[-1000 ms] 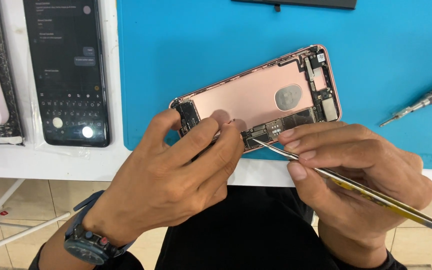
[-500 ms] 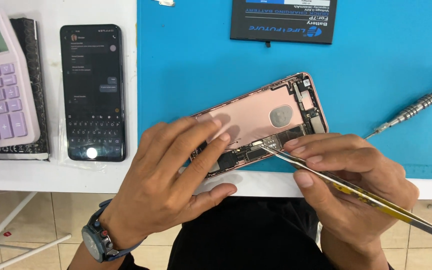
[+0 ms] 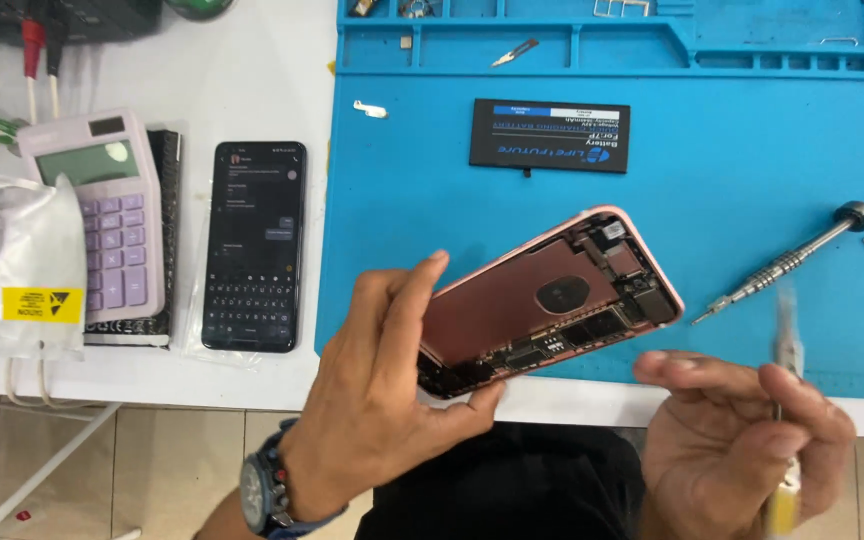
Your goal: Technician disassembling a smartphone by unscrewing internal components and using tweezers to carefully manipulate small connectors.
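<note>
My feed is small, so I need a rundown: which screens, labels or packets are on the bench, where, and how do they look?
Smartphone: on white table left of blue mat, black, screen lit, dark.
Calculator: left of it, lilac, grey display.
Pouch: far left, silvery bag, yellow label.
Battery: on mat, black rectangle, blue-white label.

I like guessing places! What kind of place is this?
Probably a phone repair bench. The left hand holds an opened pink phone shell above a blue work mat, with a loose battery and a screwdriver lying on it.
</note>
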